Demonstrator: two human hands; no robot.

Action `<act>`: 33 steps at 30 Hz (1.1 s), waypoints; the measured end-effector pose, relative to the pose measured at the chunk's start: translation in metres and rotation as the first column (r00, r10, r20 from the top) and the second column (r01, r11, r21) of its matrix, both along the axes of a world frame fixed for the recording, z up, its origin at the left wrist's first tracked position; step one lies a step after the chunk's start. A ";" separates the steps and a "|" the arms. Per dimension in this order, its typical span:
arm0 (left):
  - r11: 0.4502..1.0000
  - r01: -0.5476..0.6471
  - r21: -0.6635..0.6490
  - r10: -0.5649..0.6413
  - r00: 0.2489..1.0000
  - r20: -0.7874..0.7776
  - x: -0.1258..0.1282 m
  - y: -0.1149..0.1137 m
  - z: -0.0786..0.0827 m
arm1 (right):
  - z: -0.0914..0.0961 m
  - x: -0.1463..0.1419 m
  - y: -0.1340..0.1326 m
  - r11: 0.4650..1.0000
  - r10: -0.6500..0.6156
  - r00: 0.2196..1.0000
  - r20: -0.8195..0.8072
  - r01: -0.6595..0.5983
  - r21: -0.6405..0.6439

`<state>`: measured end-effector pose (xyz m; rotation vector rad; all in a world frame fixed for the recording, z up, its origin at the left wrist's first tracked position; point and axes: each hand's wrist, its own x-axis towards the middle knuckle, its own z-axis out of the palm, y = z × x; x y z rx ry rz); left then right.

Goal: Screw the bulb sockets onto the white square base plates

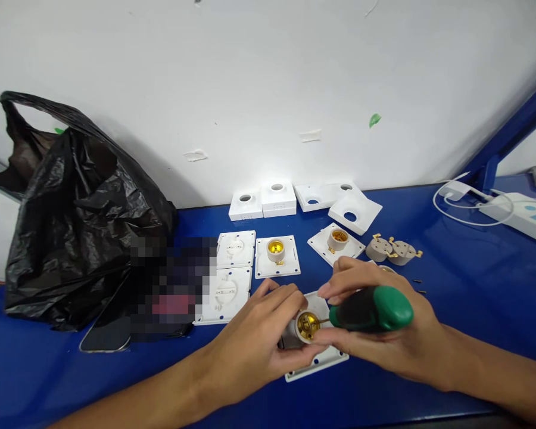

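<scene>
My left hand (256,336) is closed around a white lamp holder (304,326) with a brass socket, tipped on its side over a white square base plate (318,363). My right hand (377,325) grips a screwdriver with a green and black handle (375,308); its thin shaft points left into the brass socket. Both hands meet near the front middle of the blue table (473,298).
Behind the hands lie several white square plates and covers (277,256), some with brass sockets, and two grey socket bodies (390,250). A black plastic bag (71,214) stands at left, a phone (109,328) beside it. A white power strip with cable (522,214) sits at right.
</scene>
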<state>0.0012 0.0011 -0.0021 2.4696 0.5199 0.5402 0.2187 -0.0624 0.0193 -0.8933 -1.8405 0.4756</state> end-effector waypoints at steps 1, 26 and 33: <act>1.000 -0.002 0.008 0.002 1.000 0.001 0.000 0.000 0.000 | -0.002 0.000 0.001 1.000 -0.011 1.000 -0.010 0.011 -0.005; 0.811 0.011 0.584 -0.026 1.000 0.017 0.009 -0.018 0.006 | -0.013 0.052 0.056 0.910 -0.403 0.822 -0.403 0.314 -0.270; 0.765 0.190 0.616 -0.134 0.981 -0.137 0.021 -0.023 0.003 | -0.008 0.039 0.042 0.933 -0.357 0.864 -0.354 0.315 -0.172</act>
